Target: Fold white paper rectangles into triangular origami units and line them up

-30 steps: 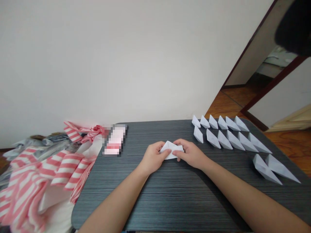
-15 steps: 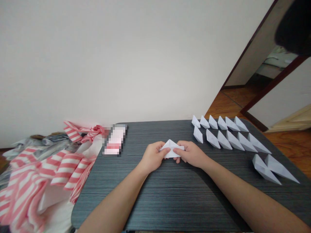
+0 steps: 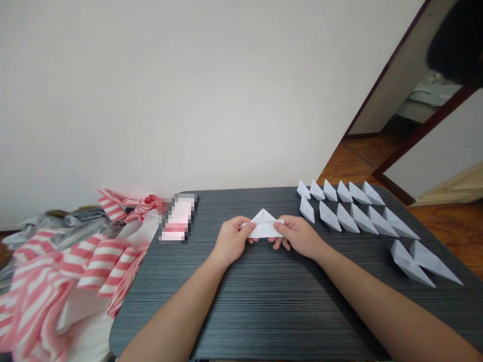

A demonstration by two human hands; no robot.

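A folded white paper piece (image 3: 263,225) with a peak on top is held just above the dark striped table (image 3: 264,301), at its middle. My left hand (image 3: 231,241) pinches its left end between thumb and fingers. My right hand (image 3: 298,236) pinches its right end the same way. Both hands are closed on the paper.
Several finished white paper boats (image 3: 350,211) stand in rows at the table's far right, with two larger ones (image 3: 418,256) nearer me. A pink-and-white striped cloth (image 3: 56,271) lies heaped off the left edge. A blurred pink packet (image 3: 177,218) sits at the far left corner.
The paper has been lifted slightly and pulled wider between my hands; its triangular peak now shows more clearly. My hands have moved a little apart.
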